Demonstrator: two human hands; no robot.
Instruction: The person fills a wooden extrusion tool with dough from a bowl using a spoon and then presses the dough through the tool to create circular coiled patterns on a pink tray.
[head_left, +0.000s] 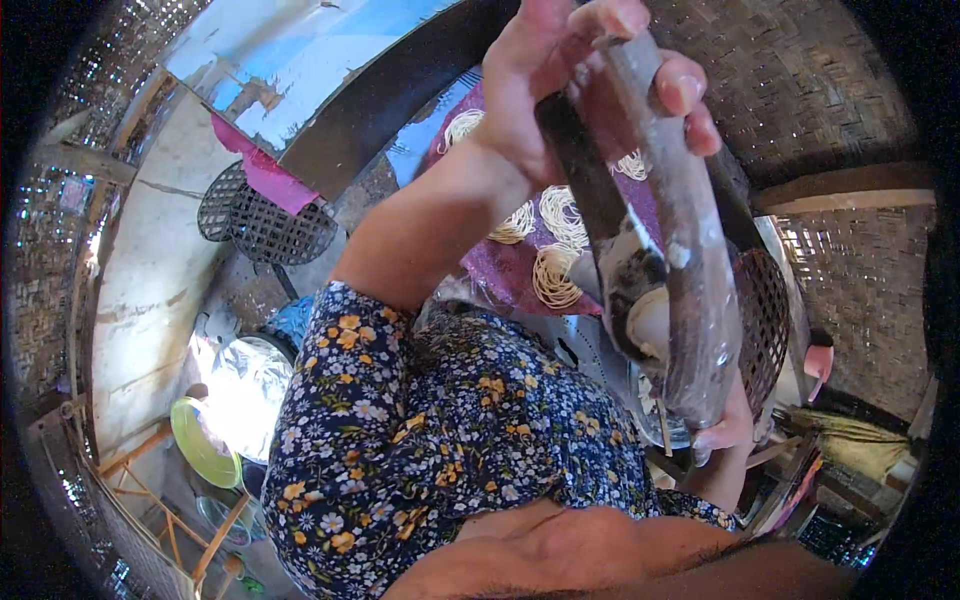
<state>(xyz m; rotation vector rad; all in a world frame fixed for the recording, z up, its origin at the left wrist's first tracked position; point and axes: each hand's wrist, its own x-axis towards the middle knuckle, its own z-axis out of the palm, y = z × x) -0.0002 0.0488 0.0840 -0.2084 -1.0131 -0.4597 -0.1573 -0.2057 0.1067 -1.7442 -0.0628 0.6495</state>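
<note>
My left hand (592, 82) is raised at the top centre, its fingers wrapped around the upper end of a pale, worn bar (686, 225) with a glossy surface. My right hand (724, 431) grips the lower end of the same bar, partly hidden behind it. Beside the bar runs a dark bar (577, 161), and between the two shows a whitish round piece (651, 322); they look like parts of a hand press, though I cannot tell for sure. Coiled pale noodle strands (556, 276) lie in several nests on a purple sheet (495, 266) below my left forearm.
Round black woven racks (281, 214) stand at the left, with another dark lattice (761, 322) at the right. A green basin (206, 442) and a brightly lit metal pot (251, 397) are at lower left. Woven bamboo walls (847, 300) and a dark curved beam (375, 97) enclose the space.
</note>
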